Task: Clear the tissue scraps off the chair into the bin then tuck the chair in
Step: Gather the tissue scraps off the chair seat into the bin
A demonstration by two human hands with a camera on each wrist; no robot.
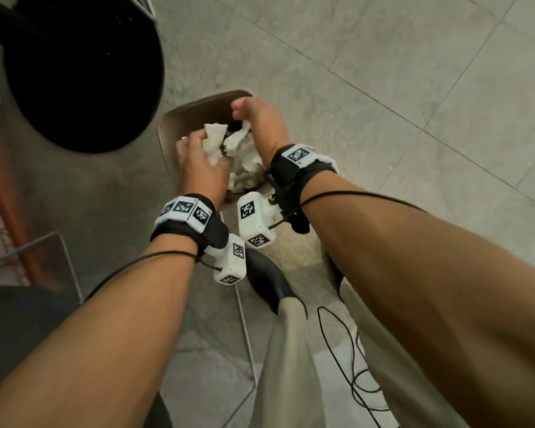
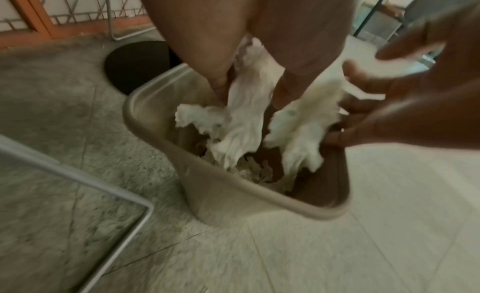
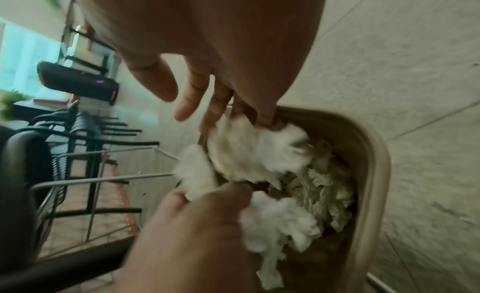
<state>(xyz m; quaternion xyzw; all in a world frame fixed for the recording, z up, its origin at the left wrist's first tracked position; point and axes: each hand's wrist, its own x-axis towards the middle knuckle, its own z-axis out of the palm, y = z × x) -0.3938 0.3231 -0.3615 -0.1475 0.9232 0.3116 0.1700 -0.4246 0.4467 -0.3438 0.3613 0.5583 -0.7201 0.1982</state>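
A beige bin [image 1: 198,109] stands on the floor, and both my hands are over its mouth. My left hand [image 1: 195,146] grips a bunch of white tissue scraps [image 1: 215,137], which hang between its thumb and fingers [image 2: 221,88] into the bin [image 2: 145,121]. My right hand [image 1: 240,111] is at the far rim with its fingers [image 3: 207,104] spread and fairly straight. A blurred tissue scrap [image 3: 254,149] lies against its fingertips. More crumpled tissue [image 3: 324,194] fills the bin [image 3: 376,149]. The chair's round black seat [image 1: 84,72] is to the upper left, with no scraps showing on the part I see.
A silver wire frame [image 2: 103,180] sits on the floor left of the bin, and thin metal legs [image 1: 244,319] run by my feet. An orange grille [image 1: 10,217] lines the left edge. A black cable [image 1: 352,366] hangs from my right wrist. Tiled floor [image 1: 414,88] lies to the right.
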